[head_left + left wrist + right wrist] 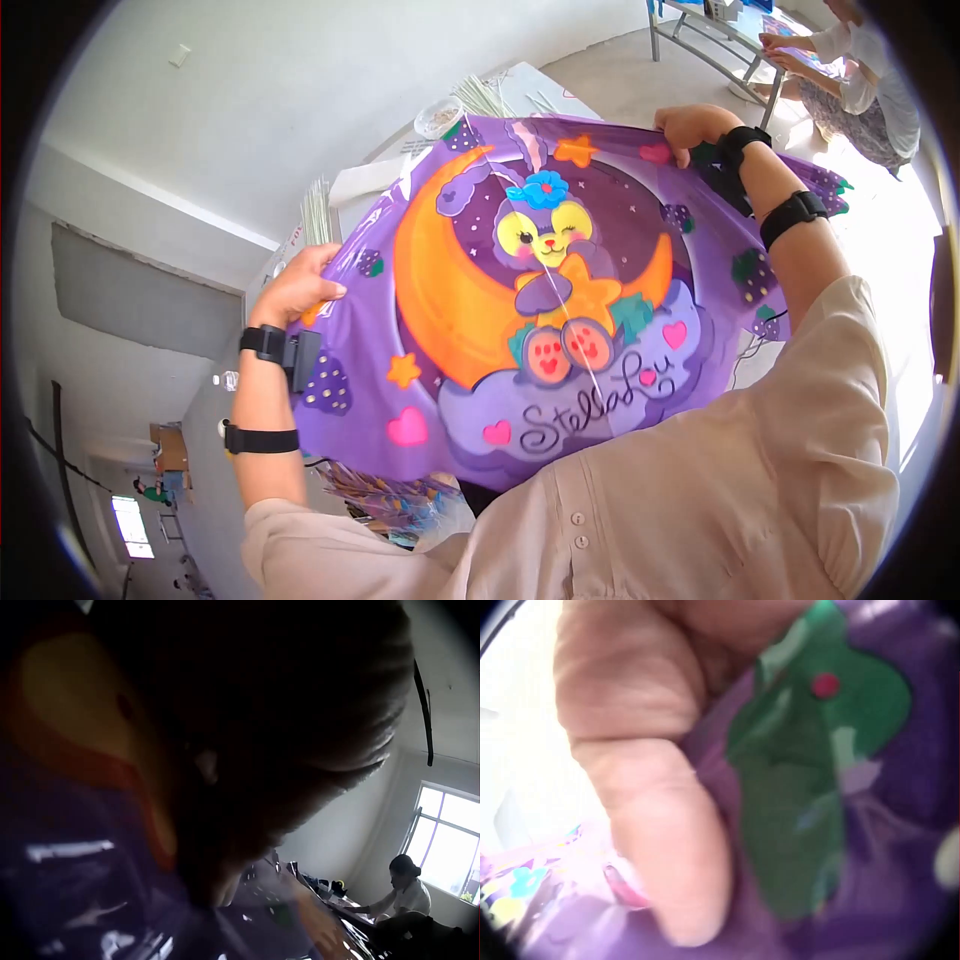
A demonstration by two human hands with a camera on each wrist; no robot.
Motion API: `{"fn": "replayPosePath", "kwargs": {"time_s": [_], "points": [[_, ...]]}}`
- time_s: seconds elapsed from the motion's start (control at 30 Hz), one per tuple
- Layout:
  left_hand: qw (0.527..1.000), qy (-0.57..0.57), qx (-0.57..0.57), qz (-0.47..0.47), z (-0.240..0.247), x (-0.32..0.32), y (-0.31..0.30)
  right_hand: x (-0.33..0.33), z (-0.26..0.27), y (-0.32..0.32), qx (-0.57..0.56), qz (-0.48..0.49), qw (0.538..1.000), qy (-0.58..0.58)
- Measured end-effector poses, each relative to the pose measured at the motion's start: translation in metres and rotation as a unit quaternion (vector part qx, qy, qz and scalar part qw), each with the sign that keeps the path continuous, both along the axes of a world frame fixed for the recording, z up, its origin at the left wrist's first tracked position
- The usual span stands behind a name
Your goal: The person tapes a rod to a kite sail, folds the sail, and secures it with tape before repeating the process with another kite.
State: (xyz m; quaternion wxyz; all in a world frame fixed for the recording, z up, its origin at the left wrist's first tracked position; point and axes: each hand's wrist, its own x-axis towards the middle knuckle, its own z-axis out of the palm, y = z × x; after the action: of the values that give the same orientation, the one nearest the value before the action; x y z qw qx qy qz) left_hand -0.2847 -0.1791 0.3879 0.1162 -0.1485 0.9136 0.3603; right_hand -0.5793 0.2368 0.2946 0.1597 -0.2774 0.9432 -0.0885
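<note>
A glossy purple sheet (450,430), thin and flexible, is stretched between both hands in front of the body. Its print shows a cartoon rabbit (545,235) on an orange moon, with stars, hearts and the lettering "StellaLou". At the sheet's left edge my left hand (302,282) pinches it; the left wrist view has that hand dark and close up. My right hand (700,130) grips the upper right edge, and its thumb (671,847) lies on the film beside a green leaf print. Folds hang past the right wrist, where a straight light line also crosses the print's middle.
Behind the sheet stands a table (540,82) with bundles of thin sticks (482,97) and a round tub (438,118). Under the left forearm lies a pile of colourful wrapped material (395,500). Another person (865,90) sits at a table at the upper right.
</note>
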Motion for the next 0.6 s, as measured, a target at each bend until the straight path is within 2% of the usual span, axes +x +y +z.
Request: {"fn": "replayPosePath", "kwargs": {"time_s": [0.03,0.07,0.1,0.13,0.17,0.2,0.23,0.27,0.3,0.37,0.4,0.47,0.53,0.6], "points": [[0.998,0.041,-0.047,0.017,0.003,0.005,-0.004,-0.011,0.002,-0.009,-0.031,0.014,0.997,0.064],[0.998,0.047,-0.047,0.018,0.004,0.014,0.002,-0.001,0.018,-0.014,-0.093,-0.02,0.98,0.175],[0.985,0.159,-0.037,0.058,0.006,0.023,0.006,0.006,0.033,-0.023,-0.152,-0.049,0.947,0.278],[0.962,0.253,-0.029,0.1,-0.033,-0.005,-0.013,-0.024,0.007,-0.049,-0.15,-0.036,0.942,0.297],[0.953,0.279,0.02,0.116,-0.045,-0.005,-0.004,-0.029,0.004,-0.039,-0.207,-0.001,0.909,0.362],[0.955,0.271,0.026,0.12,-0.05,-0.008,-0.009,-0.032,0.027,-0.048,-0.129,0.013,0.95,0.286],[0.967,0.216,0.069,0.112,-0.047,-0.01,-0.017,-0.027,0.056,-0.053,-0.06,0.056,0.973,0.216],[0.975,0.158,0.113,0.104,-0.039,-0.012,-0.029,-0.026,0.078,-0.06,0.011,0.098,0.985,0.14],[0.983,0.097,0.1,0.115,-0.035,-0.012,-0.04,-0.042,0.08,-0.061,0.013,0.1,0.985,0.14],[0.984,0.062,0.135,0.095,-0.05,-0.017,-0.066,-0.082,0.077,-0.085,0.073,0.058,0.994,-0.05],[0.984,0.03,0.162,0.07,-0.064,-0.019,-0.076,-0.092,0.064,-0.1,0.079,0.062,0.993,-0.055],[0.977,-0.013,0.198,0.082,-0.105,-0.03,-0.098,-0.093,0.041,-0.131,0.243,0.118,0.962,0.046],[0.977,-0.021,0.187,0.099,-0.148,-0.042,-0.114,-0.116,0.0,-0.155,0.246,0.117,0.962,-0.003],[0.978,0.026,0.174,0.108,-0.157,-0.042,-0.094,-0.099,-0.011,-0.152,0.173,0.073,0.981,0.039]]}}
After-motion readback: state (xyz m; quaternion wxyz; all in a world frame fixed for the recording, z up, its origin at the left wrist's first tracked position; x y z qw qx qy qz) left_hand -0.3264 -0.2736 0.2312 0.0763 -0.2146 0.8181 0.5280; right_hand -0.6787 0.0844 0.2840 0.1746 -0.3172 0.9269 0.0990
